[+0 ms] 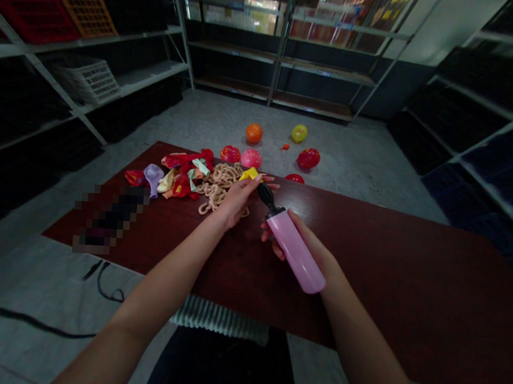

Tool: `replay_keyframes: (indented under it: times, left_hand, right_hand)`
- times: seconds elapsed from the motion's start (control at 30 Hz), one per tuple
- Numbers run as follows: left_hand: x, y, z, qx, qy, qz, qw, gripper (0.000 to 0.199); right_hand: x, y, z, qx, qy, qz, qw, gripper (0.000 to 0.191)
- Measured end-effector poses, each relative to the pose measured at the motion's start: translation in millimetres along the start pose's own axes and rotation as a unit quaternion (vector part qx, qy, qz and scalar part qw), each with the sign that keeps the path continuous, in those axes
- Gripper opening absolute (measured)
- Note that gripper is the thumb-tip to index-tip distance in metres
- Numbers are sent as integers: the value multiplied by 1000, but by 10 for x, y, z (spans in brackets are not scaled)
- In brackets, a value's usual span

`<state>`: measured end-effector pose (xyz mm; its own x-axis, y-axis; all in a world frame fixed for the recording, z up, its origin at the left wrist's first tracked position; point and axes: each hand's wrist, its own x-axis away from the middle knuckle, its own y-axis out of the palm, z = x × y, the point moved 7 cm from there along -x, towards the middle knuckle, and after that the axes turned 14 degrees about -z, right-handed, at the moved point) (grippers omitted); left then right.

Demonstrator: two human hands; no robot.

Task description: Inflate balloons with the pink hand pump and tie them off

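Note:
My right hand point(295, 235) is wrapped round the pink barrel of a balloon pump point(298, 255), tilted over the table with its black end pointing away and to the left. At that black end, my left hand point(237, 199) pinches a deflated yellow balloon point(249, 174). Whether the balloon's neck sits on the pump tip is hidden by the fingers. Beneath and beside my left hand lies a heap of long beige uninflated balloons point(220, 184). Left of that, a pile of flat balloons point(183, 176) in red, mint and cream lies beside a lilac one point(153, 177).
All this is on a dark red-brown table point(383, 257). A blurred-out dark object point(116, 218) lies at its left. Beyond, inflated orange point(254, 133), yellow point(299, 132), red and pink balloons rest on the floor. Shelves with crates point(98, 81) surround the area; a black cable point(31, 319) runs lower left.

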<state>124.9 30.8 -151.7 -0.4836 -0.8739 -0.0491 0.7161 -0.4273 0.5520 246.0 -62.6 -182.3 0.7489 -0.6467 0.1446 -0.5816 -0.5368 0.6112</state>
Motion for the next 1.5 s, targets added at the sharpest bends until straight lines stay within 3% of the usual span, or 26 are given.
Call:
replay_keyframes:
  times: [0.13,0.33,0.53,0.93,1.13,1.23,1.5]
  left_hand:
    - [25,114,-60,110,-49,-39,992,46]
    - [100,266,-41,255,-73,-8,964,45]
    - [175,73,144,230,-8,99,968,61]
    - [232,-141,494,223,72,139,962,64]
    - [278,-412,676,238,133,174,946,63]
    - [315,-537,755,251,160,193,935,61]
    - [311,-573,735,236,174,201,935,63]
  right_hand:
    - [-24,45,45,-1,28,-3,1000,64]
    - [-28,100,126,29,69,10,997,63]
    - [-10,131,50,137,45,6,990,54]
    - [127,42,-108,299,102,42,948,68]
    - [245,-59,-331,439,81,58,893,77]
    - [327,-105,-404,475,106,68,871,78]
    - [400,-136,-477,505,102,72,854,71]
